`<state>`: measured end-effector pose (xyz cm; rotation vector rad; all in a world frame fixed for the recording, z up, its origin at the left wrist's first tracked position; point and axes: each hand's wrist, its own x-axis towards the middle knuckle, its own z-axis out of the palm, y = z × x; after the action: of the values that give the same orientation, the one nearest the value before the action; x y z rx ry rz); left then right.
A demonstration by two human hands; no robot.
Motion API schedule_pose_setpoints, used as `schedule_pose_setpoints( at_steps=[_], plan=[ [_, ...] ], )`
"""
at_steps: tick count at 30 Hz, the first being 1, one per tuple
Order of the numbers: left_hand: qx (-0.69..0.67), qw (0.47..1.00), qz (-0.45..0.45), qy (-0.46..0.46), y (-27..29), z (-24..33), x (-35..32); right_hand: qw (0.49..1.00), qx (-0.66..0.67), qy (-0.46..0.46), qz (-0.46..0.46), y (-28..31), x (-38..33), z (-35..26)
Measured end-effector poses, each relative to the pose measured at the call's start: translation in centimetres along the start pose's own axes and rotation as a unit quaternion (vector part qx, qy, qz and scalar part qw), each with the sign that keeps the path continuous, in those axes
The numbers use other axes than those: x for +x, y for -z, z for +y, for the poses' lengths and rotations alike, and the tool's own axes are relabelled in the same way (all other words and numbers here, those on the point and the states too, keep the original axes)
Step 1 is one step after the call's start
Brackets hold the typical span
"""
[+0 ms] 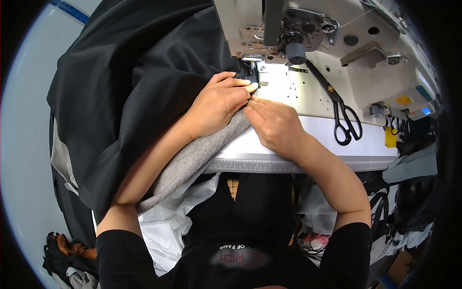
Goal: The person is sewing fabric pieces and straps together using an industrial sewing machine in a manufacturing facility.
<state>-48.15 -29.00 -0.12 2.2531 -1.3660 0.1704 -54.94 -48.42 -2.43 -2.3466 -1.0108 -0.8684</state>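
While your right hand (276, 123) pinches the cloth (166, 91) edge and your left hand (221, 101) presses it flat-fingered, that edge runs forward from the grip toward the machine (236, 24), left hand nearer.

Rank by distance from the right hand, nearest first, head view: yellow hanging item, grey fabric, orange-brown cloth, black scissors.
From the right hand:
1. Grey fabric, immediately left
2. Black scissors, to the right
3. Yellow hanging item, farther right
4. Orange-brown cloth, far lower left
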Motion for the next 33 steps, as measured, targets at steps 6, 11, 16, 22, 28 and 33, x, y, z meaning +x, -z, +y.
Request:
schedule_pose_setpoints(
  at_steps=[6, 11, 16, 22, 28, 33],
  plan=[
    [0.024, 1.0, 0.006, 0.005, -0.4, 0.2, -0.7, 1.0, 0.011, -0.014, -0.011, 2.3, -3.3, -4.4],
    [0.032, 0.998, 0.03, -0.037, -1.0, 0.2, -0.6, 0.975, 0.166, -0.134, -0.071, 2.9, -15.4, -11.5],
    [0.204, 0.975, 0.039, -0.078, 1.5, -0.1, -0.7, 0.801, 0.061, -0.595, -0.024, 1.7, -26.6, -13.8],
    [0.399, 0.916, -0.011, 0.047, 1.5, -3.9, -3.6, 0.803, -0.039, -0.594, -0.024, -2.6, -34.3, -12.7],
    [0.388, 0.921, 0.004, 0.028, 1.2, -7.1, -4.8, 0.629, -0.046, -0.773, -0.07, -6.2, -33.3, -6.6],
    [0.475, 0.878, -0.001, 0.048, 9.6, -26.1, -16.7, 0.668, 0.06, -0.731, 0.121, -6.2, -29.7, -5.1]
  ],
)
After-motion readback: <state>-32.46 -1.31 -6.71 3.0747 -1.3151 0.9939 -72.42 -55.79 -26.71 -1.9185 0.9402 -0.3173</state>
